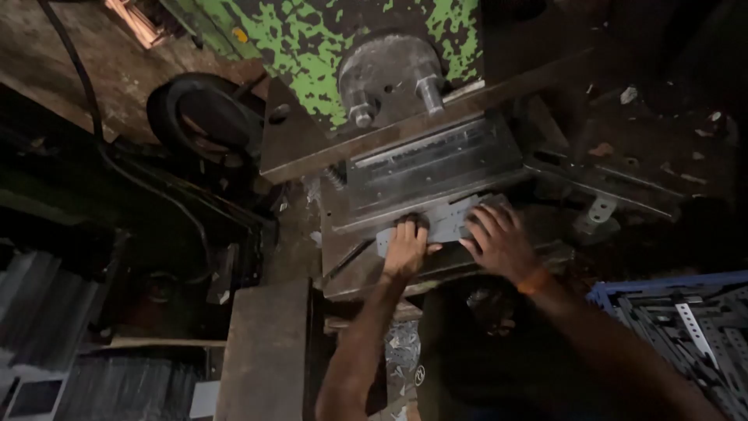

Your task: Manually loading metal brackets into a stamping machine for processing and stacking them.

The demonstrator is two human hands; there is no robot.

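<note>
Both hands are down on the press bed, and from the head camera I'm looking straight over them. My left hand [405, 248] lies flat, fingers together, pressing on the near end of a perforated metal strip [440, 222] that sits on the lower die plate [366, 265]. My right hand [499, 242] has its fingers spread wide across the strip's other end, palm down, an orange band [534, 281] at the wrist. Neither hand is closed around the strip; both simply bear on it. The strip lies just in front of the upper die block [436, 160], pale grey against the dark steel. Above that I see the press body, chipped green paint [312, 47], with a round steel boss and two bolts [389, 74]. Off to my left a black wheel [199, 117] leans near the machine. At lower right a blue crate [623, 290] holds more punched strips [693, 327].
</note>
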